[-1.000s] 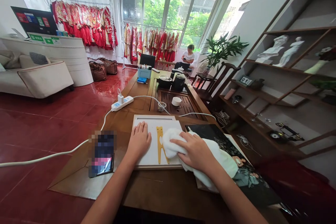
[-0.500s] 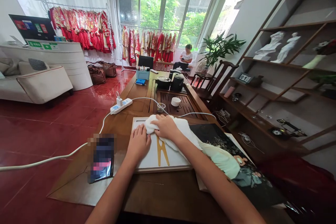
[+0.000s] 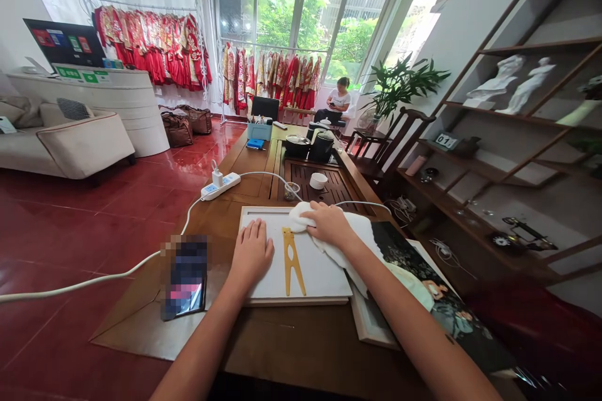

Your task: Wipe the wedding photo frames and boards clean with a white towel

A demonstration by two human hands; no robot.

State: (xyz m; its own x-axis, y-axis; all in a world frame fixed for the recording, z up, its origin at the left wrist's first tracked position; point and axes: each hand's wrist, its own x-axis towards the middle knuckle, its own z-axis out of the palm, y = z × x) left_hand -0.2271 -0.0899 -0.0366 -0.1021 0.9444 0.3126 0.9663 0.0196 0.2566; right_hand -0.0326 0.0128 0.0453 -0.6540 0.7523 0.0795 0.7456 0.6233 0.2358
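My left hand (image 3: 254, 251) lies flat on the left part of a white framed board (image 3: 320, 276), fingers stretched out, holding nothing. My right hand (image 3: 329, 224) grips a white cloth (image 3: 301, 218) at the board's upper right, and the cloth trails off to the right under my wrist. Between the two hands a yellow piece shaped like a clothes peg (image 3: 292, 263) lies on the board. To the right, a dark printed photo (image 3: 404, 250) is partly covered by the cloth and by my right forearm. Another pale frame (image 3: 371, 329) shows beneath it.
A phone (image 3: 188, 282) lies left of the board. A white power strip (image 3: 220, 187) with cables sits beyond it on the wooden table (image 3: 263, 351). Farther back are a white cup (image 3: 318, 181) and a black kettle (image 3: 322, 146). A person (image 3: 337, 100) sits by the window.
My right hand has moved right with the cloth, uncovering the top of the yellow piece and more of the board. My left hand stays on the board, its fingers now away from the cloth.
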